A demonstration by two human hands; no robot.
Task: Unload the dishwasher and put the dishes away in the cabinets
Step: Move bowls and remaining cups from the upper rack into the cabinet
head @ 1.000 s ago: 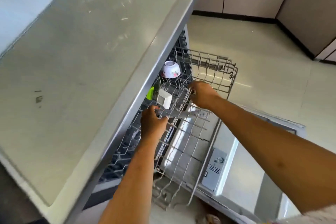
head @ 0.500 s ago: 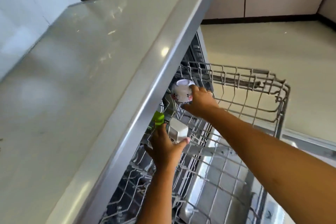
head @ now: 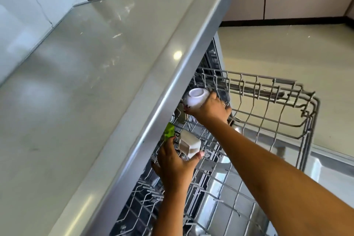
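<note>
Here — right hand point(head: 210, 110) grips bowl point(head: 194, 98), left hand point(head: 173, 165) dish point(head: 188, 144).

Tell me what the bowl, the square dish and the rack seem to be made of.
Bowl: probably glazed ceramic; glossy white, small painted pattern. Square dish: probably ceramic too; smooth white, thick walls, though plastic is possible. Rack: metal wire, seemingly grey-coated; thin bent rods in a grid.

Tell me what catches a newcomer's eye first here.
Two hands reach into the pulled-out wire rack. The right hand grips an upside-down white bowl just under the counter edge, and the left hand holds a square white dish nearer the camera. The broad grey countertop fills the left half, with a green item peeking out beneath its edge.
</note>
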